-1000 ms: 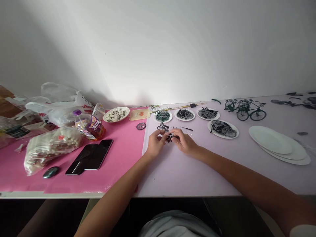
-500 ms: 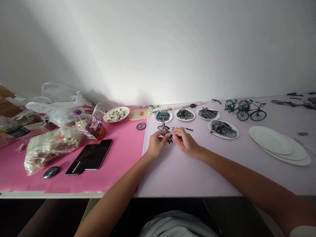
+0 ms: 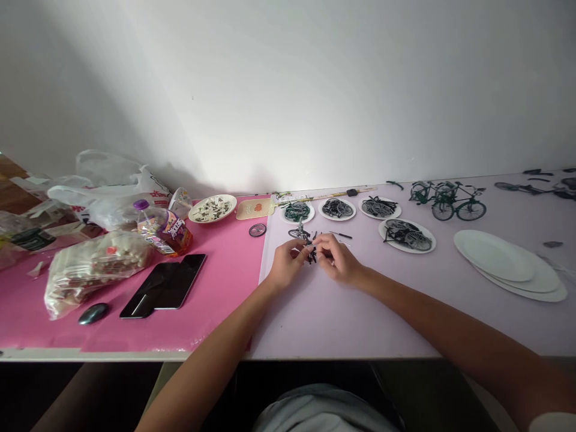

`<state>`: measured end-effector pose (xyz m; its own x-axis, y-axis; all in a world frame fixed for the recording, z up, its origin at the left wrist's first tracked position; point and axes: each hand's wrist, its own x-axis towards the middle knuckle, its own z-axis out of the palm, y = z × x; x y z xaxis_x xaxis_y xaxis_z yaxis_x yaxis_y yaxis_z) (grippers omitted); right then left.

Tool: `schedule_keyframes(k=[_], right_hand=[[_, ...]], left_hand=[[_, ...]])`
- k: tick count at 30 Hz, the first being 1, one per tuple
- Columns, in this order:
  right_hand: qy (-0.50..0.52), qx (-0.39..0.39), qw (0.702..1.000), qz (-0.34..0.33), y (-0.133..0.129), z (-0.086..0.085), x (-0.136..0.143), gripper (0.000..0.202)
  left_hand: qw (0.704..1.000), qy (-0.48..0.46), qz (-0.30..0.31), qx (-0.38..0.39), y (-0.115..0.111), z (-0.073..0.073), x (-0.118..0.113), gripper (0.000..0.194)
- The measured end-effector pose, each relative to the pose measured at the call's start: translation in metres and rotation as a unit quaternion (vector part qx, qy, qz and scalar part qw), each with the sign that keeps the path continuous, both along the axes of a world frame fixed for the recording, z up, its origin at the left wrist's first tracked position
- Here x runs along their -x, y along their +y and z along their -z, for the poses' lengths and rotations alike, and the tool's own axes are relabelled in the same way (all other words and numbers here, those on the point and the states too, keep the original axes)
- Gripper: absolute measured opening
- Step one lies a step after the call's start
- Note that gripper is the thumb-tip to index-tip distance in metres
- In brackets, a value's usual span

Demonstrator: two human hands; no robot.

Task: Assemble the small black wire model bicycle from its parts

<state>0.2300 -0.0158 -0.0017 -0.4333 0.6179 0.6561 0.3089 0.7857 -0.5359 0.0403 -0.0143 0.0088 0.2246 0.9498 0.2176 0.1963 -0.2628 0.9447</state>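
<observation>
My left hand (image 3: 288, 262) is closed, its fingertips pinched on a small dark bicycle part (image 3: 311, 257) whose shape is partly hidden. Close beside it my right hand (image 3: 336, 258) is closed too, fingertips together at the same spot; what they hold is too small to make out. A bicycle wheel (image 3: 297, 233) shows just beyond my left fingers. Past my right fingers a thin black rod (image 3: 341, 234) lies on the pale mat (image 3: 342, 318). Behind the hands stand plates of green frames (image 3: 297, 212) and black parts (image 3: 337, 209).
Assembled green bicycles (image 3: 459, 207) stand at the back right, near stacked white plates (image 3: 531, 282). A loose wheel (image 3: 257, 230) lies on the pink mat (image 3: 216, 288). Further left are two phones (image 3: 164, 285), a mouse (image 3: 93, 313), a bottle (image 3: 164, 231) and a filled plastic bag (image 3: 96, 264).
My right hand has shifted very slightly, its fingers a little more curled. The wheel beyond my left fingers has moved a touch. Everything else looks the same.
</observation>
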Motion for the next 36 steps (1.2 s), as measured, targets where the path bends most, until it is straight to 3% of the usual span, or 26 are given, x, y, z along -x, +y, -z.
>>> schedule_keyframes(k=[36], right_hand=[[0.015,0.068,0.998,0.01,-0.0004,0.0029,0.0,0.016]], left_hand=[[0.999,0.017,0.031,-0.018,0.0002,0.001,0.0012,0.042]])
